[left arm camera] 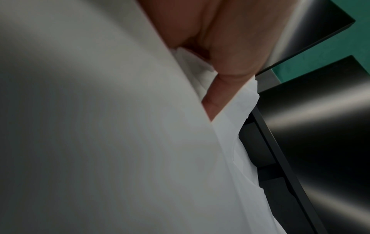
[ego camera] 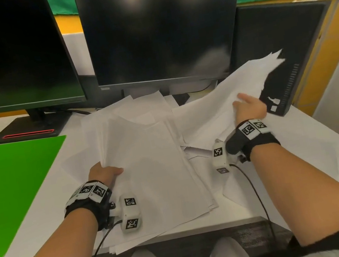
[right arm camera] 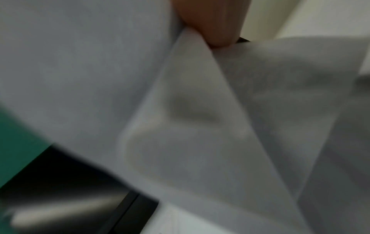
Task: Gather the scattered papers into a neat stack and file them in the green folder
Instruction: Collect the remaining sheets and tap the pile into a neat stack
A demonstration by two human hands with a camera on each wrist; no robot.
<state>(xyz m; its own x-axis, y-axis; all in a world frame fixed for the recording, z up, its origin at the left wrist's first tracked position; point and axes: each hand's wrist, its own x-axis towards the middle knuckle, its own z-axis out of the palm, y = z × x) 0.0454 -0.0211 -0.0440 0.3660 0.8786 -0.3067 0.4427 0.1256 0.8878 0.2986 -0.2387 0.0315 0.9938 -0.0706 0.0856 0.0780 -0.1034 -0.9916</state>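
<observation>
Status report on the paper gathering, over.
Left hand grips pile of papers. Right hand lifts loose sheets. Green folder lies apart at left, holding none yet. Nothing blocking.

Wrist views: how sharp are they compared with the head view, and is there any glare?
Head view: sharp, papers legible as sheets. Left wrist: near paper blurred, streaky glare on the monitor. Right wrist: motion-smeared throughout, held sheets soft.

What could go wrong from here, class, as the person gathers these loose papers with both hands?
1. The right hand holds lifted sheets that bend; they might crease or slip.
2. The pile held by the left hand overhangs the desk edge; sheets could slide off.
</observation>
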